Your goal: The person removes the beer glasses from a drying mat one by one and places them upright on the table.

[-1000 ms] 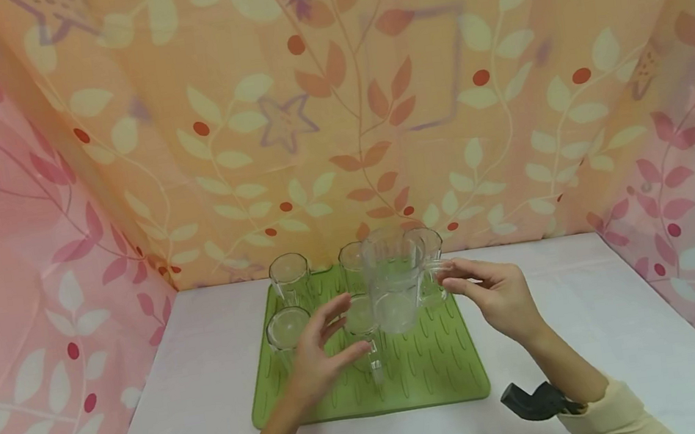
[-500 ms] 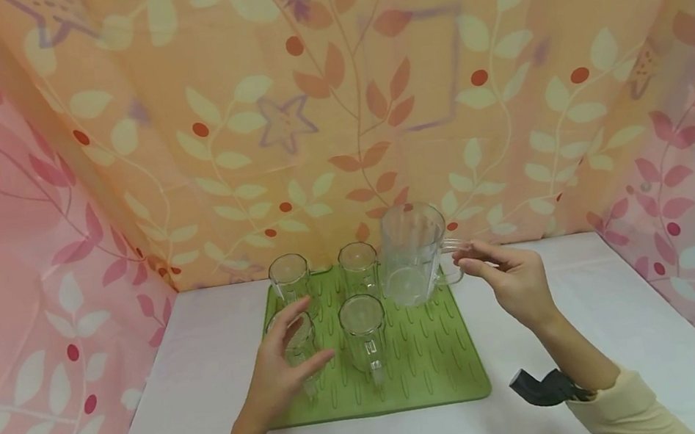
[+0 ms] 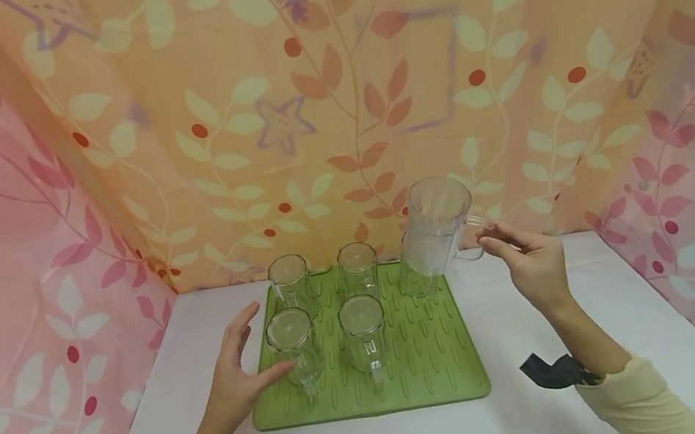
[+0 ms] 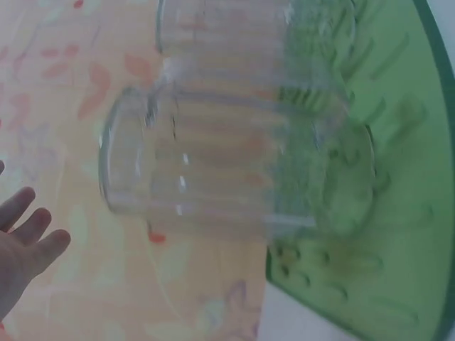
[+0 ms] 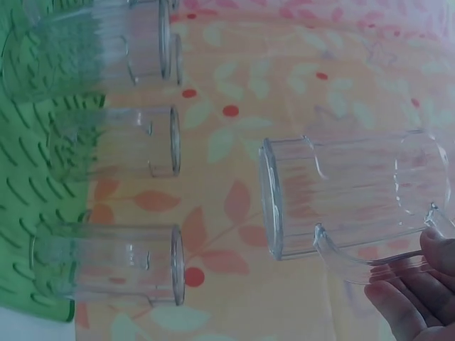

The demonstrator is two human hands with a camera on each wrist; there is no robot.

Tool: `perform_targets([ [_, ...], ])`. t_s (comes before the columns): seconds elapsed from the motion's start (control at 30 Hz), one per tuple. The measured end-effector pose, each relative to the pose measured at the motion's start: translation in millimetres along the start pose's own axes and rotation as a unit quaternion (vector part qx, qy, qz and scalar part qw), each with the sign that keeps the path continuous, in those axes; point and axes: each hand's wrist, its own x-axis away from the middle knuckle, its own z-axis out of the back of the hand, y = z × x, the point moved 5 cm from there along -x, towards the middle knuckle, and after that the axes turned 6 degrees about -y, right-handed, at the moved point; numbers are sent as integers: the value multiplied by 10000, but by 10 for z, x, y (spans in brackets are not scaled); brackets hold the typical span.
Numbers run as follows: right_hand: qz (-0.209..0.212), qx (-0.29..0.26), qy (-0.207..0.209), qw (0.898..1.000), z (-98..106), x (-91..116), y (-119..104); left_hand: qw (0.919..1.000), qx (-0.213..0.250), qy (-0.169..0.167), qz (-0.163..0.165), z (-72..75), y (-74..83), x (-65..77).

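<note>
My right hand grips the handle of a clear glass mug, held above the back right of a green mat. The right wrist view shows fingers and thumb on this mug's handle. Several similar mugs stand on the mat, seemingly bases up, among them a front left mug and a front middle mug. The held mug partly hides a back right mug. My left hand has spread fingers by the front left mug; its fingers appear apart from the mugs.
A back left mug and a back middle mug also stand on the mat. The mat lies on a white table. Patterned orange cloth hangs close behind, with pink cloth along both sides.
The held mug has risen and moved right and away from me with my right hand. My left hand has drawn back to the left, uncovering the front mugs.
</note>
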Motion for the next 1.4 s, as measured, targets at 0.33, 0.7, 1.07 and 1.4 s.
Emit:
perform_targets([
  [0.33,5,229,480,9986,186,-73,154,9929,-328,-240,1118,168,-286,164],
  [0.7,-93,489,780,9957,297,-117,287,9805,-573,-594,1781,187,-586,302],
  [1.07,-254,316,1048,9937,376,-85,547,9656,-1020,-907,2213,120,-740,470],
  [1.4,-555,903,1333,9854,445,-22,817,9498,-1178,-1356,2560,27,-937,589],
])
